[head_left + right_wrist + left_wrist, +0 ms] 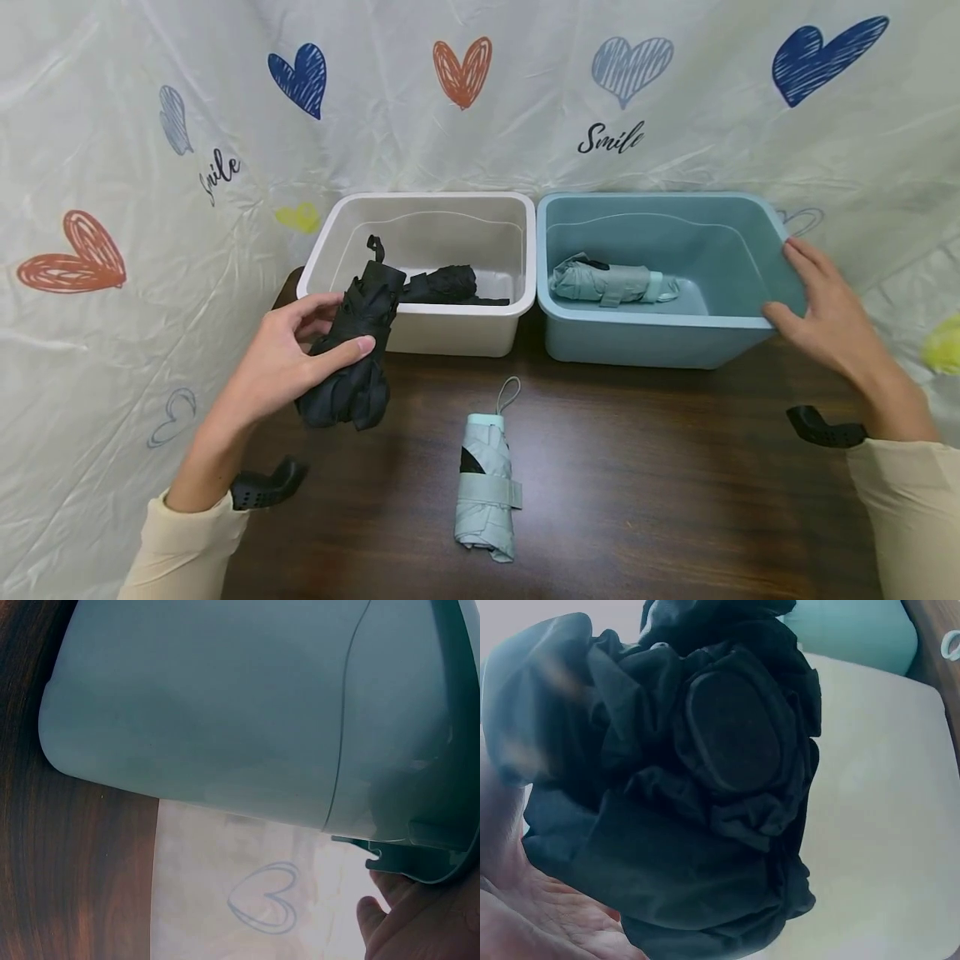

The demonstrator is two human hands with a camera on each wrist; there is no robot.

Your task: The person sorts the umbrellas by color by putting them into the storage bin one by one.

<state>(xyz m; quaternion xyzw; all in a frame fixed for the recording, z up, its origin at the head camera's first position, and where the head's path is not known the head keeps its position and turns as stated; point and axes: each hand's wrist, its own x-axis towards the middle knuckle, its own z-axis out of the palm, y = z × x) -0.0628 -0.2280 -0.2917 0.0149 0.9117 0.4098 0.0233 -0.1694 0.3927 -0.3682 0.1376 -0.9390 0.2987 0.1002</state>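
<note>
My left hand point(288, 354) grips a folded black umbrella point(356, 346) in front of the white bin point(457, 332), its upper end overlapping the bin's front rim. Close up in the left wrist view, the oval end of the black umbrella point(735, 731) faces the camera amid bunched cloth. At the right end of the blue bin point(630, 337), my right hand point(832, 317) holds the rim between thumb and fingers. A light green folded umbrella point(486, 500) with a wrist loop lies on the table between my arms.
Inside the white bin lies another black umbrella point(442, 285). The blue bin holds a light green umbrella point(607, 281) on its floor. Both bins stand side by side at the back of the dark wooden table point(637, 483), against a white cloth point(525, 83) printed with hearts.
</note>
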